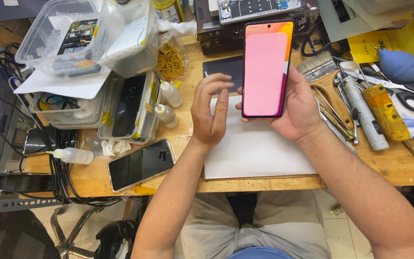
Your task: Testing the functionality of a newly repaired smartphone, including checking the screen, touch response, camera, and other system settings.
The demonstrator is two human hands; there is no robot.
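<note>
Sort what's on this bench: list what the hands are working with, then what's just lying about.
In hand:
right hand holding lit pink-screened phone
left hand open beside it

Lying about:
dark phone
paintbrush
scissors
rubber bands
squeeze bottles

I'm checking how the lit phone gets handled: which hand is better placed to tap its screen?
Probably the left hand: it is free, fingers curled beside the phone. The right hand is occupied, gripping the phone from behind and holding it upright above the white sheet.
</note>
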